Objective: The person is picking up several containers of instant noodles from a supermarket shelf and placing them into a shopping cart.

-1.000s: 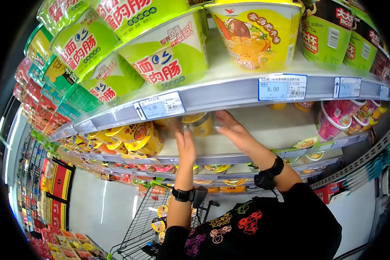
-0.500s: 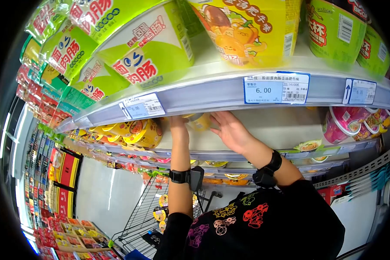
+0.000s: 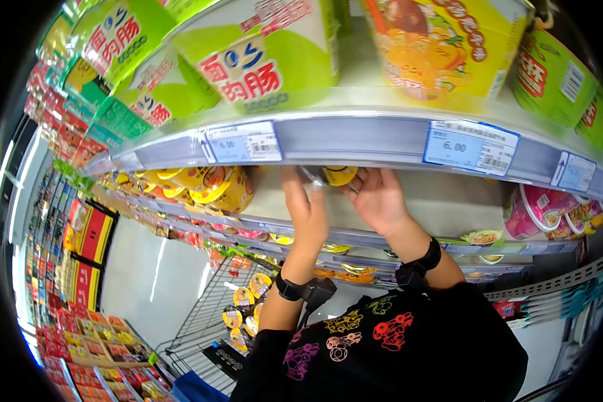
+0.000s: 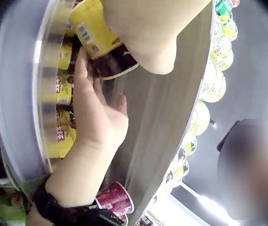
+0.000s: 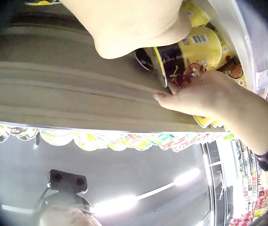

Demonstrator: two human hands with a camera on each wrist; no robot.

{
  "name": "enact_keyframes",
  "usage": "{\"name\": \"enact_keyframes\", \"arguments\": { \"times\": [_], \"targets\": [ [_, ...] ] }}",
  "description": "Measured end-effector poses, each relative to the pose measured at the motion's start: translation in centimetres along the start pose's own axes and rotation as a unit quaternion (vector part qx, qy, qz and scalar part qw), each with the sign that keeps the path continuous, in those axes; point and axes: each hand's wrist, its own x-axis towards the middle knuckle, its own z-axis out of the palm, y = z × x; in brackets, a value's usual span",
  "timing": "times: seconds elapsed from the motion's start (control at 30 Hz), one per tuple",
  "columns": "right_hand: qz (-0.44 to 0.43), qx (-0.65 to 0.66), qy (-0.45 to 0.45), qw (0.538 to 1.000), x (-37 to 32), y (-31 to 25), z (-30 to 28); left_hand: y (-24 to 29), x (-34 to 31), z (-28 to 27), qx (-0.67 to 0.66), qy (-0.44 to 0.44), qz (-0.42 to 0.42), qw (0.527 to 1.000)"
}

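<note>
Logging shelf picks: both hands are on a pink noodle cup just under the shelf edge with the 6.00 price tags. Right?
No: the noodle cup is yellow, not pink, as the head view shows. The left hand and right hand are on it, just under the shelf edge with the 6.00 price tags.

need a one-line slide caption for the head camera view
Left hand and right hand touch a yellow noodle cup beneath a price-tagged shelf rail.

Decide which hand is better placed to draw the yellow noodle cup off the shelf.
Probably the left hand: its fingers curl on the rim of the yellow round noodle cup, while the right hand lies flat against it.
</note>
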Motion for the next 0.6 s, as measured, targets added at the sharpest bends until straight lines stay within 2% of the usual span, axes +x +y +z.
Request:
{"name": "enact_keyframes", "arguments": {
  "times": [0.1, 0.27, 0.3, 0.33, 0.43, 0.47, 0.5, 0.6],
  "targets": [
    [0.024, 0.023, -0.014, 0.999, -0.2, -0.5, 1.1, 1.3, -0.4, -0.1, 0.142, 0.009, 0.16, 0.977],
    [0.111, 0.027, -0.038, 0.993, -1.0, -1.4, 0.7, 2.7, -3.0, -0.8, 0.228, -0.051, 0.201, 0.951],
    [0.122, 0.083, -0.067, 0.987, -0.9, -1.4, 0.1, 2.8, -3.7, -0.8, 0.232, -0.057, 0.21, 0.948],
    [0.117, 0.077, -0.105, 0.985, -0.8, -1.3, 0.2, 3.1, -4.5, -1.0, 0.238, -0.054, 0.218, 0.945],
    [0.114, 0.036, -0.08, 0.99, -1.1, -1.8, 1.2, 3.5, -6.2, -1.3, 0.281, 0.016, 0.252, 0.926],
    [0.097, -0.037, 0.001, 0.995, -1.9, -1.8, 1.6, 3.2, -6.7, -1.7, 0.283, 0.022, 0.262, 0.922],
    [0.074, -0.077, -0.041, 0.993, -1.4, -2.2, 0.3, 3.0, -7.2, -1.9, 0.282, 0.024, 0.278, 0.918],
    [0.125, 0.001, -0.108, 0.986, -1.9, -1.3, 1.8, 2.2, -7.9, -3.6, 0.24, 0.031, 0.253, 0.937]
  ]
}}
